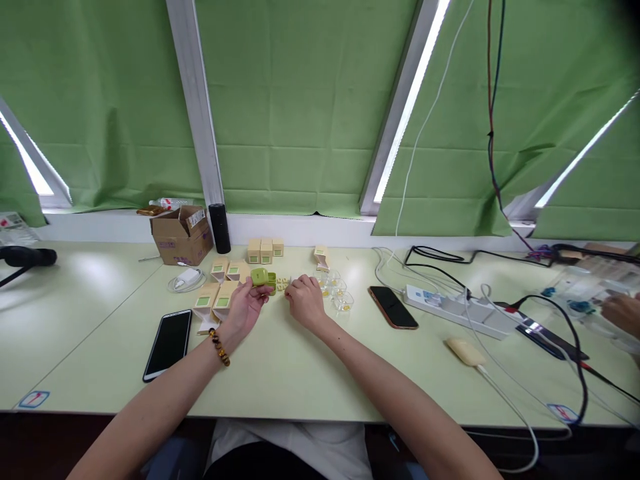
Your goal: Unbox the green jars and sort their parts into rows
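My left hand (247, 308) grips a small green case (260, 277) with rounded corners; a second green part (272, 280) stands against it, like an opened half. My right hand (305, 299) is just to the right, its fingers bent together and pointing down. Whatever they hold is hidden. Between the hands lie several tiny yellowish pieces (282, 283) in a cluster. Beside my right hand are several clear plastic containers (343, 301) with small yellow bits in them. Opened small kraft boxes (224, 299) sit beside and behind my left hand.
Closed kraft boxes (267, 251) stand at the back near a black cylinder (219, 229) and a cardboard carton (181, 236). Phones lie left (169, 343) and right (393, 307). A power strip (455, 311) with tangled cables fills the right. Another person's hand (623, 313) is at far right.
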The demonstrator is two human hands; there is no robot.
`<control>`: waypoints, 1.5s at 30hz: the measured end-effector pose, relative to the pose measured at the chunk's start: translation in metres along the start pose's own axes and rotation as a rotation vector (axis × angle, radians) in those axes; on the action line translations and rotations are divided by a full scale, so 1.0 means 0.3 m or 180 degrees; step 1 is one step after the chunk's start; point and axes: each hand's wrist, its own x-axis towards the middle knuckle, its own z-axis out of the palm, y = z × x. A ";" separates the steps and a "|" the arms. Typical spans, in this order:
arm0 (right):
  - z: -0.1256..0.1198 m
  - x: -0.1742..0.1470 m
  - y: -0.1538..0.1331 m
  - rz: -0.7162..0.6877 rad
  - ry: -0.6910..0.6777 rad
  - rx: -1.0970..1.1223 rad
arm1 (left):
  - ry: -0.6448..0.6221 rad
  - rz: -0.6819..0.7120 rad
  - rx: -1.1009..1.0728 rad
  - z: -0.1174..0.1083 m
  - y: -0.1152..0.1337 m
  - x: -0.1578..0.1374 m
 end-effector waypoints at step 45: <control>-0.085 -0.203 -0.124 -0.0145 -0.0843 0.0290 | -0.0936 0.1935 0.5910 -0.068 -0.010 -0.006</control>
